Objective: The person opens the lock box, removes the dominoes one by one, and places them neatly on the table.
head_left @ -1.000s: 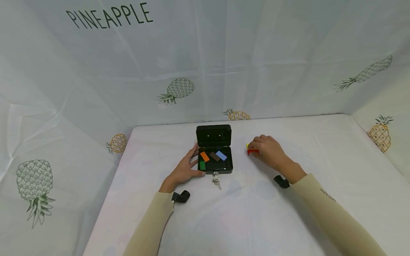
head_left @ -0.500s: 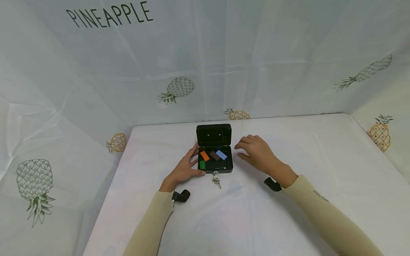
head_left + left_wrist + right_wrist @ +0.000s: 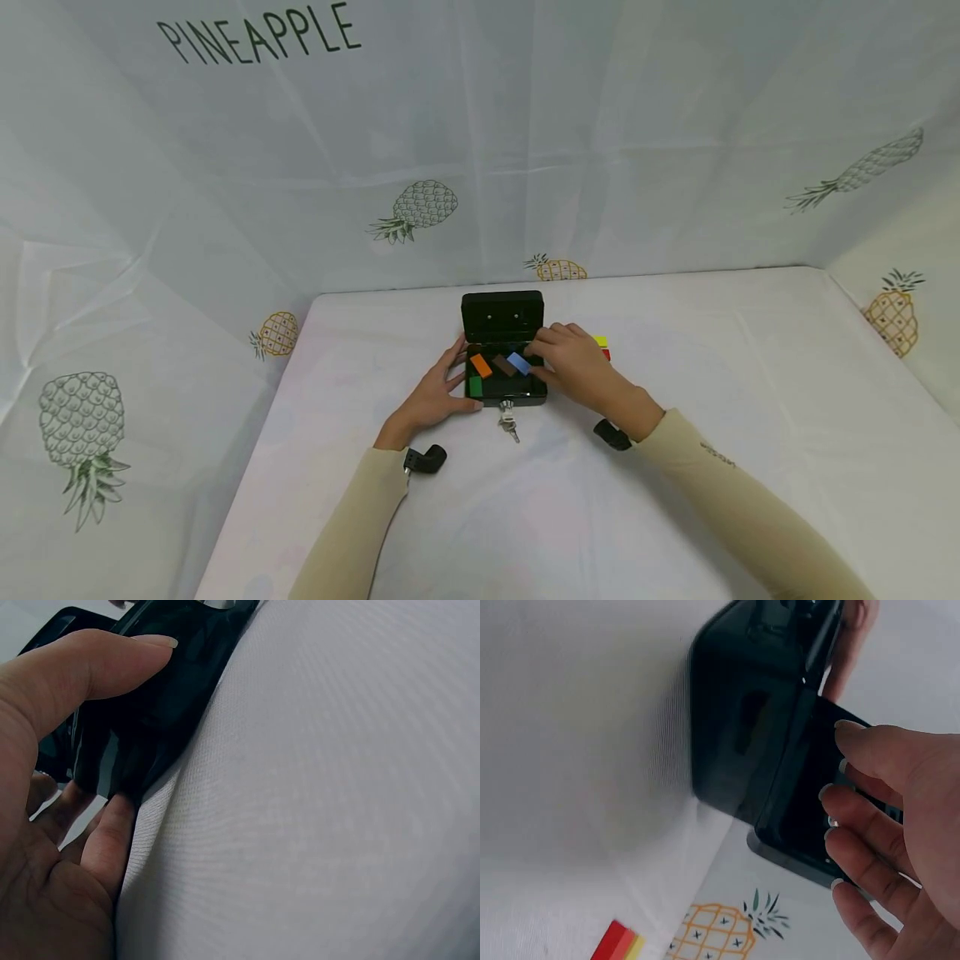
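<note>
A small black cash box (image 3: pixel 528 392) stands on the table with its lid (image 3: pixel 480 315) raised. Inside lie an orange block (image 3: pixel 481 366), a brown block (image 3: pixel 503 365), a light blue block (image 3: pixel 517 362) and a green block (image 3: pixel 476 386). My left hand (image 3: pixel 429 402) holds the box's left side, thumb at the front corner and fingers along the side wall. Over the right rim reaches my right hand (image 3: pixel 577 367), its fingertips beside the blue block. The right wrist view shows those fingers loosely bent and apart, with nothing visible between them.
Keys (image 3: pixel 507 423) hang from the lock at the box's front. To the right of the box, partly behind my right hand, lie a yellow block (image 3: pixel 601 341) and a red block (image 3: pixel 606 354). A pineapple-printed sheet (image 3: pixel 660 200) hangs behind the table.
My right hand has moved left from the red and yellow blocks to the box, and those blocks now show behind it. My left hand has stayed on the box.
</note>
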`<state>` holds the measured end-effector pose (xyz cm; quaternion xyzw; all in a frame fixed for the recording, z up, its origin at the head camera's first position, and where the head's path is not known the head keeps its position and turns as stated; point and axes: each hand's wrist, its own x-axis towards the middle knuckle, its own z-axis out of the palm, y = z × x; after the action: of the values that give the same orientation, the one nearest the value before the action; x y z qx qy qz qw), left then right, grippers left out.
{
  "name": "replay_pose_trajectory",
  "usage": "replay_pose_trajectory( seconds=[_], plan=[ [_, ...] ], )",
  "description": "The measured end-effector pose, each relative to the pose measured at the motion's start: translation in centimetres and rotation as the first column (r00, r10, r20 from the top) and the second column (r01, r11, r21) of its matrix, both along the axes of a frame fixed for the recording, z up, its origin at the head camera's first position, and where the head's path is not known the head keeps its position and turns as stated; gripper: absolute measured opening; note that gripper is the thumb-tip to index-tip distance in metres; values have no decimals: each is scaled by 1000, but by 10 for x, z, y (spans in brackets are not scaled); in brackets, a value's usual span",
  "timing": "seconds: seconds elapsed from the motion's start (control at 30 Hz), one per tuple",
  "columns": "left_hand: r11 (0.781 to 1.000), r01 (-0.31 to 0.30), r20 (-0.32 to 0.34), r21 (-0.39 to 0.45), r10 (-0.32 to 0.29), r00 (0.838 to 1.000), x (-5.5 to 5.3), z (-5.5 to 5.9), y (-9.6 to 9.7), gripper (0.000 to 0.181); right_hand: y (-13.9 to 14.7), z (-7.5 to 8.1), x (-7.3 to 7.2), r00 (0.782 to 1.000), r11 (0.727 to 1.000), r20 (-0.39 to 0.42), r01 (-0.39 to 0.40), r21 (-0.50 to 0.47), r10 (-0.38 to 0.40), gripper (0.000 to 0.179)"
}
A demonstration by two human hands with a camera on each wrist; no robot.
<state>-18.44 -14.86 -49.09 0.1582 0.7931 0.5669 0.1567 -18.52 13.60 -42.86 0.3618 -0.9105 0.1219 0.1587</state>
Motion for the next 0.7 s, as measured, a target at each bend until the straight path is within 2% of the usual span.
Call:
replay_pose_trajectory(
  seconds=[0.43,0.7],
  plan=[
    [1000,-11,8,-8,11,1000,1,2,1,122,-20,-6,-3,997,993,49,49,106,-55,33],
    [1000,3,2,7,-3,1000,1,2,0,120,-30,-8,-4,991,966,53,107,235,-123,38]
  ],
)
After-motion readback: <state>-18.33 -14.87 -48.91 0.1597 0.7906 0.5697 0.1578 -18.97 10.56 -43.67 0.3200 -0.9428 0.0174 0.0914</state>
